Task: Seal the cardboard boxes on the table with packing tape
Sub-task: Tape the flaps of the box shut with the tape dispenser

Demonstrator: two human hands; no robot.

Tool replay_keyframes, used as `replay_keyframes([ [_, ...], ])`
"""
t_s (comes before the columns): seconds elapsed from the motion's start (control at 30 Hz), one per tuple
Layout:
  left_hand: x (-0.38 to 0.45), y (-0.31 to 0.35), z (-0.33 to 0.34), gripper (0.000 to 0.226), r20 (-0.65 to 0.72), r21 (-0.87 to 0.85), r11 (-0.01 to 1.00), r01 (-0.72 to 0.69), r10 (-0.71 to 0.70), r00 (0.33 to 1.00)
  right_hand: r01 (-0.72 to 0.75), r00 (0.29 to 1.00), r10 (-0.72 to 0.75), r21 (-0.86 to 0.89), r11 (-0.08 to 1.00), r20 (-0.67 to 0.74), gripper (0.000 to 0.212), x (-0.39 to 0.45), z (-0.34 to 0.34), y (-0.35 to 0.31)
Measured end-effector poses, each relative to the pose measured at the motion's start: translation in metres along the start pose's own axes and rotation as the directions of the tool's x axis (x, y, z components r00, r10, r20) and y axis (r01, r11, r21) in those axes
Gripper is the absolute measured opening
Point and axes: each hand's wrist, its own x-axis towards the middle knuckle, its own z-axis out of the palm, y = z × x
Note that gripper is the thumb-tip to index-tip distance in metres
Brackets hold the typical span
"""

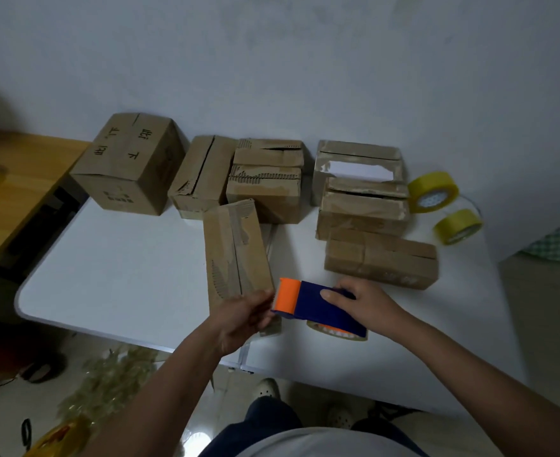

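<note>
Several worn cardboard boxes stand on a white table [123,275]. A long narrow box [234,249] lies lengthwise in front of me, its near end under my left hand [245,316]. My right hand [367,300] grips a blue tape dispenser [324,308] with an orange roller, held just above the table beside that box. My left hand's fingers curl at the dispenser's orange end; whether they pinch tape I cannot tell. Another long box [380,258] lies to the right, behind the dispenser.
A big printed box [130,163] stands at the back left, with smaller boxes [265,179] in a row to its right. Two yellow tape rolls [433,192] [458,225] sit at the table's right edge. A wooden desk [14,192] adjoins on the left.
</note>
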Motion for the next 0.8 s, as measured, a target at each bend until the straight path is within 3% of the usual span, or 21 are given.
replay_keyframes([
  [0.17, 0.000, -0.001, -0.003, 0.012, 0.051, 0.079, 0.997, -0.002, -0.002, 0.999, 0.027, 0.999, -0.026, -0.006, 1.000, 0.038, 0.029, 0.002, 0.002, -0.004],
  [0.33, -0.003, -0.002, -0.005, 0.020, 0.012, 0.212, 0.974, -0.077, 0.076, 0.997, 0.038, 0.995, -0.037, -0.007, 0.999, 0.092, 0.030, 0.003, 0.002, -0.006],
  [0.5, -0.003, -0.005, -0.007, 0.024, -0.036, 0.263, 0.958, -0.112, 0.126, 0.991, 0.049, 0.985, -0.021, -0.165, 0.985, 0.170, 0.037, 0.009, 0.000, -0.016],
  [0.63, -0.009, -0.005, -0.008, 0.022, -0.098, 0.294, 0.946, -0.136, 0.171, 0.980, 0.097, 0.991, -0.071, -0.231, 0.968, 0.115, 0.051, 0.015, 0.006, -0.024],
  [0.8, -0.018, -0.006, -0.010, 0.019, -0.187, 0.290, 0.933, -0.211, 0.271, 0.944, 0.159, 0.987, -0.149, -0.284, 0.946, 0.057, 0.046, 0.022, 0.008, -0.035],
])
